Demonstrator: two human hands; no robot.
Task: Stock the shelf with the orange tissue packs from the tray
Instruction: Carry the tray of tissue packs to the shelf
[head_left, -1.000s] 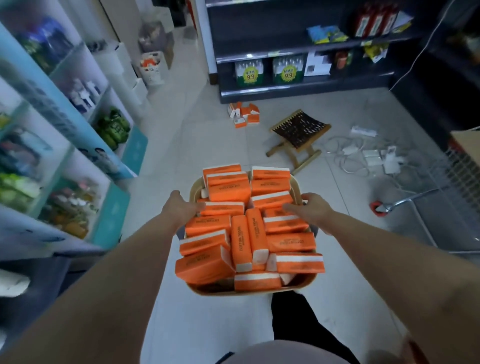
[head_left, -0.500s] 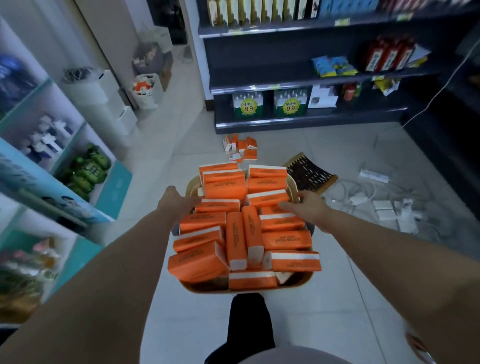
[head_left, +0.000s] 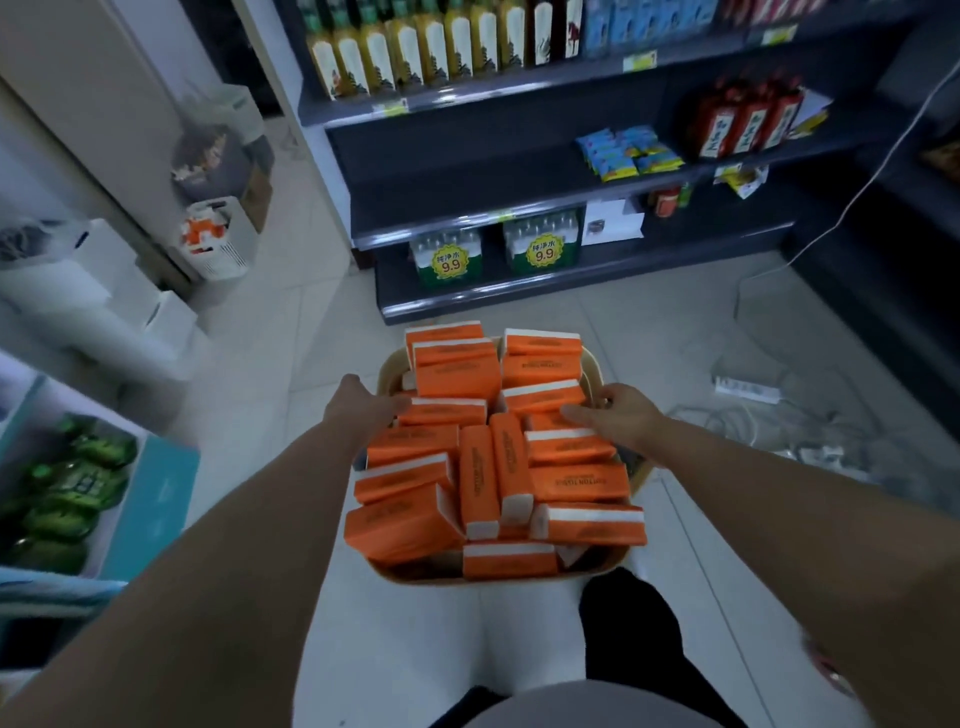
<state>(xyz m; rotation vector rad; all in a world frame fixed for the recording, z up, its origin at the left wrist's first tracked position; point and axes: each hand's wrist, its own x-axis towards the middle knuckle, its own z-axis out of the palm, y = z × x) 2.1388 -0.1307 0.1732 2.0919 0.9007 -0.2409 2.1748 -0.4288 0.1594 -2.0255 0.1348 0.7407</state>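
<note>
The left hand (head_left: 363, 410) is curled over the left rim of the tray (head_left: 387, 366), with its fingertips hidden among the load; the right hand (head_left: 618, 415) is curled over the right rim, with its fingers laid on a pack; the tray is thus held by both hands and carried in the air. The orange tissue packs (head_left: 493, 462) are heaped in the tray, most of them flat and two lengthwise in the middle; none has been taken out.

Against a second ago, the grip is unchanged, but the tray has been brought much closer to the dark shelf (head_left: 519, 171) that stands beyond the tray; the folding stool and the loose packs on the floor, seen beyond the tray before, are no longer in view, and higher boards of the shelf are now shown. The carrying is judged to be nearly done and the stocking not yet begun.

On a pack at the right side of the tray, "COTTON TISSUE" can be read upside down; on the water packs (head_left: 449, 260) beyond the tray, yellow badges read "纯净水" and "9.9"; the price tags on the shelf edges and the labels on the red bottles (head_left: 743, 124), beyond the tray to the right, are too small or blurred to be read.
</note>
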